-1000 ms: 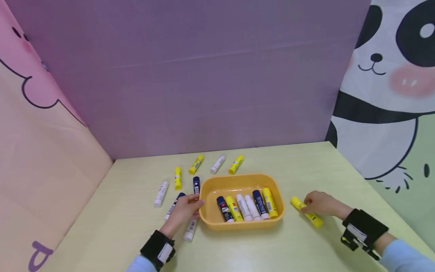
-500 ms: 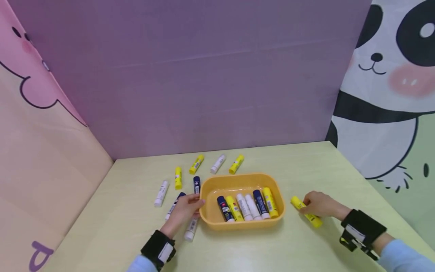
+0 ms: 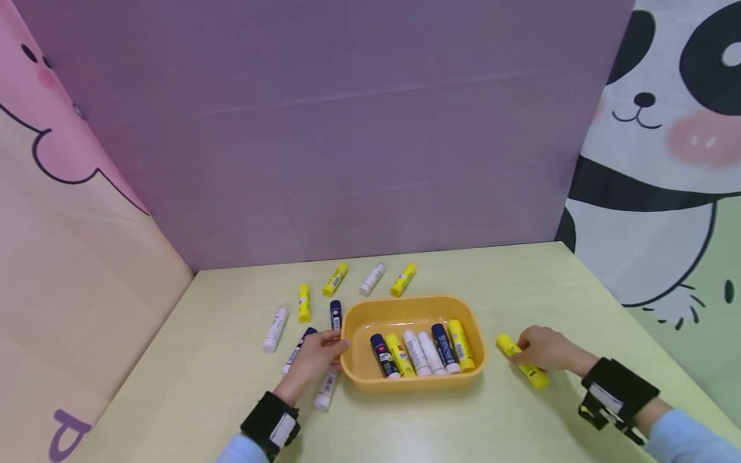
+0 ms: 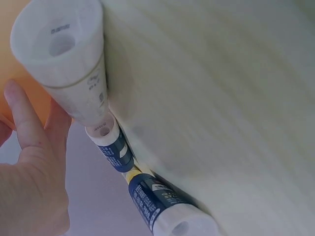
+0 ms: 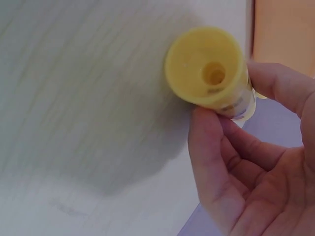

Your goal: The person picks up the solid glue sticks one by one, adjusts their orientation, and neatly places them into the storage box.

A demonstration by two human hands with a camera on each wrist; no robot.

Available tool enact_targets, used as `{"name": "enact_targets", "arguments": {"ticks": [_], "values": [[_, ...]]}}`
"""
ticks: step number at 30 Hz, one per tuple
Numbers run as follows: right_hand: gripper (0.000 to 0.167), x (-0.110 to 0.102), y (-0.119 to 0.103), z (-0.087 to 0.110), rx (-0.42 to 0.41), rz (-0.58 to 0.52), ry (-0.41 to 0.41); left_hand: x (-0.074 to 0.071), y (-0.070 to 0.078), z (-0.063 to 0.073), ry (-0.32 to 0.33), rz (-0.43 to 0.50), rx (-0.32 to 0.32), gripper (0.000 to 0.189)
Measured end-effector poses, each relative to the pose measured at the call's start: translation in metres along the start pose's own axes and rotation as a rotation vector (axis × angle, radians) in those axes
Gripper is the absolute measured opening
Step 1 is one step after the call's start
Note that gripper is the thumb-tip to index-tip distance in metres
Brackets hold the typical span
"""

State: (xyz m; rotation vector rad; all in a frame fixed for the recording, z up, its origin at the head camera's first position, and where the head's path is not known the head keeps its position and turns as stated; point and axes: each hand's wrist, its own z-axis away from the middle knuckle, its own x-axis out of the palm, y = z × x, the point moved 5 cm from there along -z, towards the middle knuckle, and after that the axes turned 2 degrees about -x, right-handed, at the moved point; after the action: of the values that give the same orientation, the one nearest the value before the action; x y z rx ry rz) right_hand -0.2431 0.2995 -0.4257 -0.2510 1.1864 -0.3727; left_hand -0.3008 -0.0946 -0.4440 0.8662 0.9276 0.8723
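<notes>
An orange plastic tray point(image 3: 361, 373) stands on the table with a row of yellow, white and dark blue glue sticks lying in it. My left hand point(image 3: 315, 357) holds the tray's left wall; in the left wrist view the fingers point(image 4: 27, 115) lie against the orange plastic. Right of the tray, my right hand point(image 3: 547, 347) pinches a yellow glue stick point(image 3: 534, 375) between thumb and fingers, low at the table. The right wrist view shows this yellow glue stick point(image 5: 206, 64) end-on, its hollow base facing the camera.
Beside my left hand lie a white glue stick point(image 3: 325, 391) and dark blue glue sticks point(image 3: 301, 347). Farther left is another white glue stick point(image 3: 274, 329). Several more, including a yellow glue stick point(image 3: 336, 280), lie behind the tray. A purple partition point(image 3: 370, 141) borders the table's back edge.
</notes>
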Motion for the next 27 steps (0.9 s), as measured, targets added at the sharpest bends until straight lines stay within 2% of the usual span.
{"name": "enact_targets", "arguments": {"ticks": [5, 10, 18, 27], "values": [[0.03, -0.005, -0.005, -0.001, -0.015, -0.036, -0.001, -0.001, 0.0, 0.0, -0.001, -0.002, 0.002, 0.045], [0.028, -0.018, -0.019, 0.001, -0.046, -0.081, 0.028, -0.001, 0.001, -0.001, 0.002, -0.004, 0.004, 0.045], [0.04, -0.037, -0.047, 0.006, -0.098, -0.141, 0.029, 0.0, 0.001, -0.001, -0.005, 0.004, 0.012, 0.046], [0.04, -0.04, -0.076, 0.011, -0.096, -0.2, 0.054, 0.0, 0.0, 0.0, 0.005, 0.011, -0.003, 0.046]]}}
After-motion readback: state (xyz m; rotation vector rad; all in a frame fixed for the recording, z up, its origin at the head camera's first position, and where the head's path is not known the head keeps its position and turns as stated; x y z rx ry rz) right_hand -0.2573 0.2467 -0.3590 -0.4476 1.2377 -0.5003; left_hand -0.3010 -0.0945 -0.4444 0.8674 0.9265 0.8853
